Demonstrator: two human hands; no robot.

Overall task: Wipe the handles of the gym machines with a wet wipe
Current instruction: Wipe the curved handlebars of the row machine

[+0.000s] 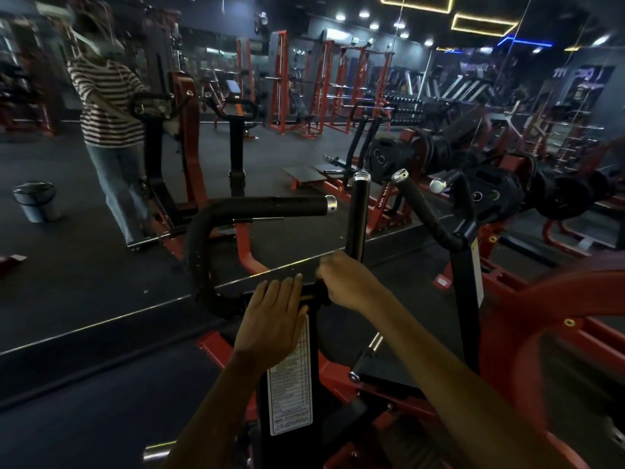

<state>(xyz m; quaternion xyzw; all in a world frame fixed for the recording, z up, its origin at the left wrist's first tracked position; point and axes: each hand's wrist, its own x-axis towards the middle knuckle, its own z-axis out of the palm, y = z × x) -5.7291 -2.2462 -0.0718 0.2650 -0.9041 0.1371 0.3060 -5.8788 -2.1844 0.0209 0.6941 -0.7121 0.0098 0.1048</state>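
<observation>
A black curved handle (257, 209) with a chrome end cap loops up and to the right from the machine's black upright post (287, 394). A second black handle (357, 218) stands upright beside it. My left hand (274, 319) lies flat with straight fingers on the top of the post. My right hand (348, 282) is curled round the base of the upright handle. No wet wipe shows in either hand; whatever my right palm may cover is hidden.
A wall mirror runs ahead, reflecting the machine and a person in a striped top (108, 96). Another pair of black handles (426, 211) stands to the right, near weight plates (490, 194). A white label (291, 384) is on the post. A bin (35, 201) shows in the reflection.
</observation>
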